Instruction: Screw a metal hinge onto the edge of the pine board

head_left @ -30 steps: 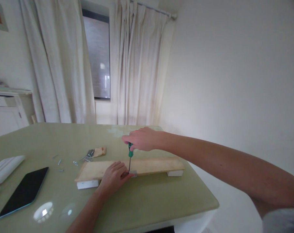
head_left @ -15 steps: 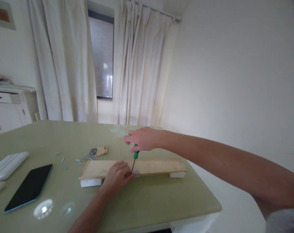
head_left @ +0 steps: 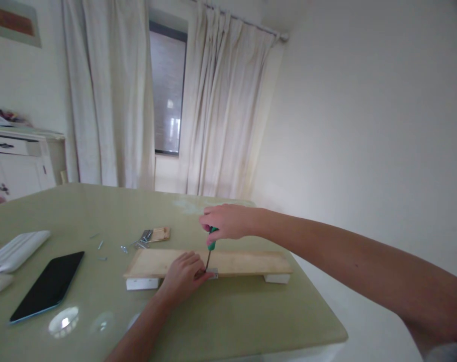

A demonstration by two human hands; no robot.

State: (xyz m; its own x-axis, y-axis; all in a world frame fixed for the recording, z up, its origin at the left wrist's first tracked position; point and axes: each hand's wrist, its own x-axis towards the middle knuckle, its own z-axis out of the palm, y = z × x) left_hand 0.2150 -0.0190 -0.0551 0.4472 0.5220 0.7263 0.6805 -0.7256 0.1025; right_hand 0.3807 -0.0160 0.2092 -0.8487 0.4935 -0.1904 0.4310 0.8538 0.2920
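The right hand (head_left: 228,221) is closed around the green handle of a screwdriver (head_left: 212,242). The fingers wrap the top of the handle from above. The screwdriver stands almost upright, with its top leaning a little toward 1 o'clock, and its thin dark shaft goes down to a small metal bracket (head_left: 213,273) at the near edge of a wooden board (head_left: 247,262).

The left hand (head_left: 182,275) lies on this near edge, at 9 o'clock from the bracket, with bent fingers. The fingertips touch the bracket just beside the tip of the screwdriver. I cannot tell if they pinch the bracket or only press on it.

The board lies flat on a pale green table (head_left: 251,322), long side from left to right. It is raised on two white blocks, one (head_left: 141,284) under the left end and one (head_left: 277,278) under the right end.

At 11 o'clock from the board, near it, there is a small piece of wood (head_left: 161,234) with some metal parts (head_left: 144,237) touching its left side. A few loose screws (head_left: 100,245) are scattered further toward 9 o'clock. Well apart from the board, at 8 o'clock, a dark phone (head_left: 49,285) lies face up, and beyond it a white ribbed object (head_left: 17,249) lies at the left edge of the view.

Behind the table, at 12 o'clock, pale curtains (head_left: 220,110) hang on both sides of a window (head_left: 168,95).
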